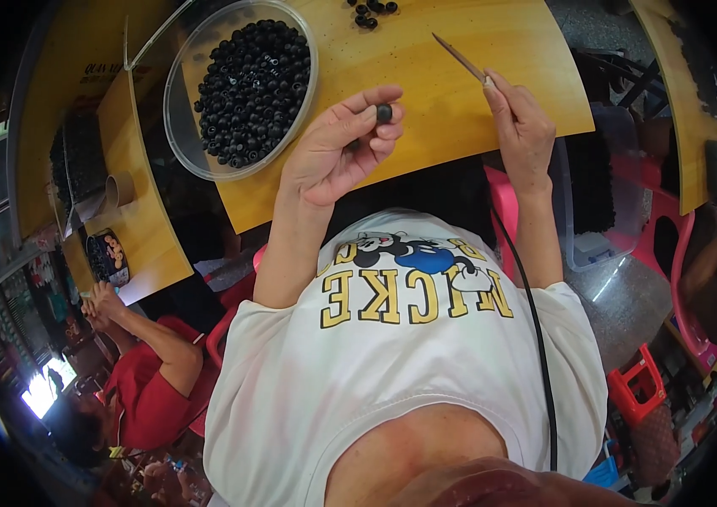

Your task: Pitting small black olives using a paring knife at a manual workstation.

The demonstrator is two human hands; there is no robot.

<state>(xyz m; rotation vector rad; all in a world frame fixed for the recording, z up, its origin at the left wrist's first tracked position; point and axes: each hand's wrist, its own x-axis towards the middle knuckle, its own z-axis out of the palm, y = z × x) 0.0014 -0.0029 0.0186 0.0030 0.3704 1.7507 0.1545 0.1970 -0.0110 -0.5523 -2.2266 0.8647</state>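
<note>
Between the thumb and fingertips of my left hand (337,148) is a small black rounded piece (384,113), held just above the table's near edge. My right hand (525,127) is closed round a slim, pointed metal blade (458,57); its tip points away and to the left, apart from the piece, and its handle is hidden in my fist. To the left of my left hand stands a round clear plastic tub (313,84) heaped with similar black pieces (253,93), some showing hollow openings. Several loose black pieces (367,17) lie at the table's far edge.
The yellow wooden table (426,118) ends just in front of my body. A black cable (536,321) runs down over my shirt. At left a co-worker in red (152,380) works at another table. A clear bin (586,194) and a red stool (637,384) stand at right.
</note>
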